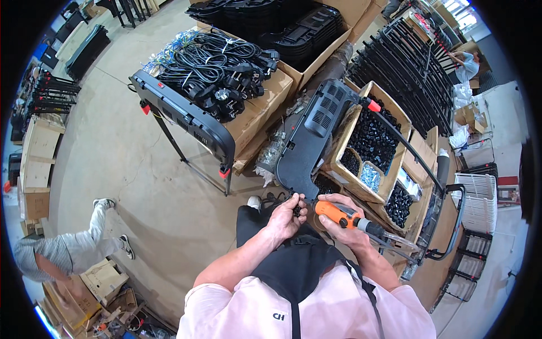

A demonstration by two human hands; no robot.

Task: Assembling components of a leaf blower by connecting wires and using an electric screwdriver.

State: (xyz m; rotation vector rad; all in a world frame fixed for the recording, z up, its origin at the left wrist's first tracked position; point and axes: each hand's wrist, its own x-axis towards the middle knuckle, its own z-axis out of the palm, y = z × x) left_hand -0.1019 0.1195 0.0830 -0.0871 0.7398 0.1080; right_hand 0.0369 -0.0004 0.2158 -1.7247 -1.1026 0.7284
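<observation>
My right hand is wrapped round an orange power screwdriver, which lies roughly level with its grey-black end toward the right. Curled fingers of my left hand hold a small cluster of dark screws. Both hands are close together, just in front of the near end of a black plastic cover with vent slots. That cover is joined to a black tube frame with a red clip. Whether the left fingertips touch the cover I cannot tell.
Right of the cover, a wooden bin holds black parts, silver screws and dark screws. Bundled black power cords sit on a carton beyond another vented panel. Another person is at the left, and one at the far right.
</observation>
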